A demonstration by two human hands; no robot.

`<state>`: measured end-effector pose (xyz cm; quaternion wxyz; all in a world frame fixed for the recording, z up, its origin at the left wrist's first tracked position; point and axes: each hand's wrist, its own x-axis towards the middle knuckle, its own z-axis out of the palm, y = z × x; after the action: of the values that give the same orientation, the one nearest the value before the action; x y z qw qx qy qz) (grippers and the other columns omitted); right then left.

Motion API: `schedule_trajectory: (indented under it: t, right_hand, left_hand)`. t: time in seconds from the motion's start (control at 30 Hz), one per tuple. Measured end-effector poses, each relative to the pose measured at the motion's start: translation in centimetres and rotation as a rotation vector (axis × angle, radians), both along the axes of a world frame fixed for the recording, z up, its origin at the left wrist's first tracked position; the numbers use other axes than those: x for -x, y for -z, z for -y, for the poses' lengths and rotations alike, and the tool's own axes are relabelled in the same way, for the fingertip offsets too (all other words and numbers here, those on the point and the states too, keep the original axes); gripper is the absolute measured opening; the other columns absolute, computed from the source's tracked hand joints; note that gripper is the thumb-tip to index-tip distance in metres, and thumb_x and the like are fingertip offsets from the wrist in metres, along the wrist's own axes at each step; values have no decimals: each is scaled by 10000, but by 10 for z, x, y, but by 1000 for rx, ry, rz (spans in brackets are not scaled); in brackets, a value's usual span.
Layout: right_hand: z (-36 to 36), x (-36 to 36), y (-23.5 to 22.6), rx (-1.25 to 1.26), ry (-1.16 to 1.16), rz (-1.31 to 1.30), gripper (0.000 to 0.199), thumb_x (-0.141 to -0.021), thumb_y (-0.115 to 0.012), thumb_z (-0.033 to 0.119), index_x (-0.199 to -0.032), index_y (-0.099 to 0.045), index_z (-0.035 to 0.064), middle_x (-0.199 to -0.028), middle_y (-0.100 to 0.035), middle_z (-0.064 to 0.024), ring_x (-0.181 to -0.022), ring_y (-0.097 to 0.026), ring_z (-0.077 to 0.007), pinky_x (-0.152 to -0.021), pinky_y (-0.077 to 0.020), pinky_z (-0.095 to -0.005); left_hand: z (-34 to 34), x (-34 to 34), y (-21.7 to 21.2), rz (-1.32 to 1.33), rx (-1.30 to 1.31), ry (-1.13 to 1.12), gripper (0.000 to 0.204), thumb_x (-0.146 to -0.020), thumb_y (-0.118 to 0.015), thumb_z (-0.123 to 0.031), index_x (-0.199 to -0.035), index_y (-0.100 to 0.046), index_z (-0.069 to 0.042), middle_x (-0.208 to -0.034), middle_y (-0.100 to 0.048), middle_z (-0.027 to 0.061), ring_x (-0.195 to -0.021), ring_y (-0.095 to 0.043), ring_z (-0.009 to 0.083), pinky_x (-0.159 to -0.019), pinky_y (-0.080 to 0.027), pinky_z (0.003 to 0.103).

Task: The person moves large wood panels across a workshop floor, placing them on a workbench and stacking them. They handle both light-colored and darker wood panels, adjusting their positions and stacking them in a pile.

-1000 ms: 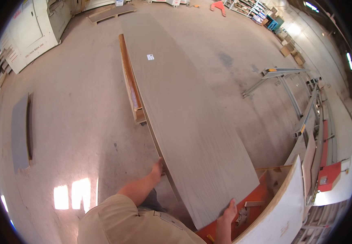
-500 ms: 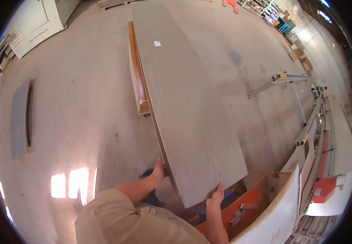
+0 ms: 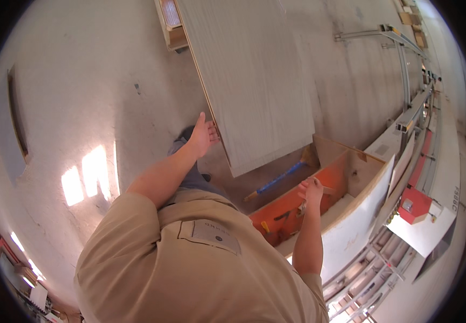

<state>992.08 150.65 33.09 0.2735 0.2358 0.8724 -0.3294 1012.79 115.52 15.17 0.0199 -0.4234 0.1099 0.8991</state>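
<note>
A long grey wood-grain panel (image 3: 254,81) runs from the top of the view down to a near corner just in front of me. My left hand (image 3: 203,135) grips its left edge close to that corner. My right hand (image 3: 311,189) is off the panel, below and to the right of the corner. Its fingers are loosely apart and hold nothing. It hovers over an orange box (image 3: 297,212) with wooden sides.
A blue-handled tool (image 3: 276,180) lies in the orange box. A white board (image 3: 362,220) leans beside it, by a machine with a red part (image 3: 416,204) and metal rails (image 3: 405,70). A low wood stack (image 3: 171,24) lies under the panel's far left. A grey slab (image 3: 15,118) lies on the concrete floor.
My right hand has let go of the panel's near end and dropped toward the orange box. The panel has shifted away, and my left hand stays on its edge.
</note>
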Motion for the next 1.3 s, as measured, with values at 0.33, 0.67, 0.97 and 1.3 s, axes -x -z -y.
schedule_trajectory:
  t: [0.33, 0.67, 0.97, 1.3]
  right_hand:
    - [25, -53, 125, 388, 298, 187, 621, -979, -414, 441, -1464, -262, 84, -1329, -528, -166, -1223, -495, -352, -984, -399, -526]
    - [98, -35, 163, 822, 599, 50, 803, -882, -349, 660, -1487, -303, 134, -1552, -267, -68, -1401, -254, -311, -1154, -177, -480]
    - [132, -40, 134, 740, 588, 30, 774, -919, -351, 646, -1491, -286, 129, -1546, -275, -45, -1395, -266, -276, -1149, -176, -461]
    - [165, -21, 146, 660, 606, 140, 765, -941, -372, 616, -1505, -246, 113, -1552, -266, -46, -1415, -247, -267, -1166, -142, -448]
  left_hand:
    - [73, 1, 9, 254, 283, -9, 749, -941, -382, -617, -1358, -398, 4, -1280, -549, 181, -1143, -543, 282, -983, -391, 439]
    - [363, 101, 45, 539, 923, -360, 756, -941, -445, -569, -1340, -407, 73, -1263, -523, 242, -1129, -559, 338, -855, -505, 466]
    - [341, 123, 28, 590, 869, -315, 634, -984, -378, -531, -1100, -552, 67, -874, -644, 187, -548, -634, 255, -449, -509, 374]
    - [342, 120, 44, 777, 1200, -237, 576, -994, -408, -460, -1120, -541, 87, -886, -640, 203, -784, -653, 349, -667, -513, 488]
